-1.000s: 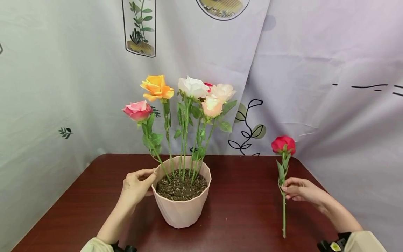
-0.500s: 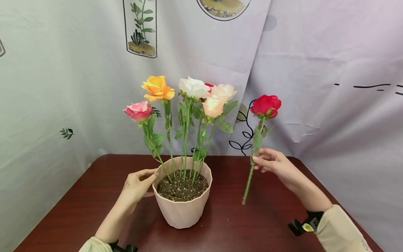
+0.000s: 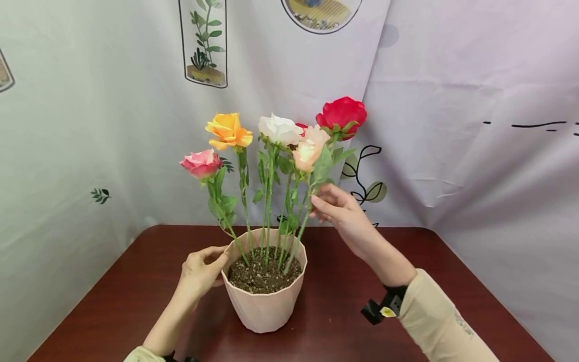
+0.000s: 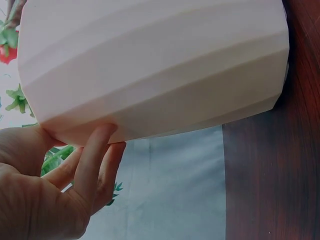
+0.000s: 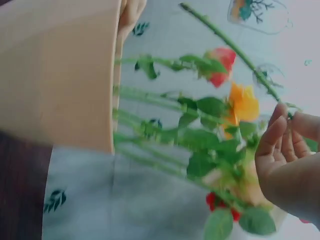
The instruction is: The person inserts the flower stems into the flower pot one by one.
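My right hand pinches the green stem of a red rose between thumb and fingers. The rose leans with its bloom up and to the right. In the right wrist view the stem's bare lower end hangs free in the air, apart from the soil. On the left, my left hand grips the rim of a pale pink flower pot. Its fingers lie against the pot's outer wall. Dark soil fills the pot, and several artificial roses stand in it.
Among the planted roses are a pink one, an orange one, a white one and a peach one. Another red bloom is mostly hidden behind them. The pot stands on a dark red-brown table, with a printed curtain behind.
My right hand has carried the red rose leftward and up from the table's right side to beside the planted roses. My left hand has stayed on the pot.
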`<state>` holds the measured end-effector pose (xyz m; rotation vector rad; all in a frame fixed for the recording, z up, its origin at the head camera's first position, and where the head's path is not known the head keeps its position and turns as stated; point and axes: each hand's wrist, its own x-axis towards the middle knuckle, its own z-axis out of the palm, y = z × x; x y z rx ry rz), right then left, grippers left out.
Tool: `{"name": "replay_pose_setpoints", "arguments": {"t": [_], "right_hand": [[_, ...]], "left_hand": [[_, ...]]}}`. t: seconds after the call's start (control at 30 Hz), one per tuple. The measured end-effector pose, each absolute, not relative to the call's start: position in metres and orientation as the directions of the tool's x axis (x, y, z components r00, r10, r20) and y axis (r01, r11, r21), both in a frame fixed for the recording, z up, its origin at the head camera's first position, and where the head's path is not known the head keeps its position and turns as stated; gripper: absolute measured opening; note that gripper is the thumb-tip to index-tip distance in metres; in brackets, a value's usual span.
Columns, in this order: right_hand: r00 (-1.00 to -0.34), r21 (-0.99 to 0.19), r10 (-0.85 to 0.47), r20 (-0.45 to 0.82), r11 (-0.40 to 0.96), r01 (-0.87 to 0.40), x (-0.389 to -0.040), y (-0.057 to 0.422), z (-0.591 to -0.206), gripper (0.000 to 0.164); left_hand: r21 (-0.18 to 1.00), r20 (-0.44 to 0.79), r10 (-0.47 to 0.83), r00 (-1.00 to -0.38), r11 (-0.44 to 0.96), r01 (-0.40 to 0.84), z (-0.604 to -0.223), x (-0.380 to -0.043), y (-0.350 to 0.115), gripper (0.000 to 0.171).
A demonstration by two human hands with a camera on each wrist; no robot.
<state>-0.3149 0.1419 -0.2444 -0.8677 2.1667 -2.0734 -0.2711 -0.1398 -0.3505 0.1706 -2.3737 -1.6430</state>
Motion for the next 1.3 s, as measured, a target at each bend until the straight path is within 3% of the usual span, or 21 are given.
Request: {"name": "replay_pose_setpoints", "arguments": {"t": [0.17,0.33,0.43,0.63,1.03,1.3], "right_hand": [[-0.780,-0.862,-0.397,0.484,-0.063,-0.503,-0.311,0.113,-0.248,0.012],[-0.726,-0.749,-0.365,0.583,0.104,-0.654,-0.314,0.093,-0.258,0.018],[-0.747,-0.734,-0.333,0.576,0.192,-0.651,-0.320,0.087,-0.267,0.022],[-0.777,-0.744,-0.300,0.554,0.240,-0.623,-0.327,0.085,-0.288,0.025],[-0.683,-0.625,-0.368,0.631,0.282,-0.728,-0.329,0.070,-0.317,0.018],[-0.595,-0.516,-0.313,0.740,0.303,-0.801,-0.331,0.063,-0.331,0.012]], "left_hand": [[0.937,0.127,-0.249,-0.960,0.348,0.034,-0.352,-0.271,-0.139,0.030],[0.935,0.133,-0.260,-0.957,0.354,0.034,-0.351,-0.272,-0.138,0.029],[0.933,0.139,-0.256,-0.957,0.356,0.040,-0.351,-0.273,-0.138,0.029],[0.937,0.141,-0.249,-0.958,0.347,0.047,-0.351,-0.273,-0.136,0.028],[0.939,0.144,-0.247,-0.958,0.339,0.053,-0.352,-0.273,-0.138,0.029],[0.943,0.147,-0.251,-0.957,0.326,0.059,-0.353,-0.272,-0.139,0.029]]}}
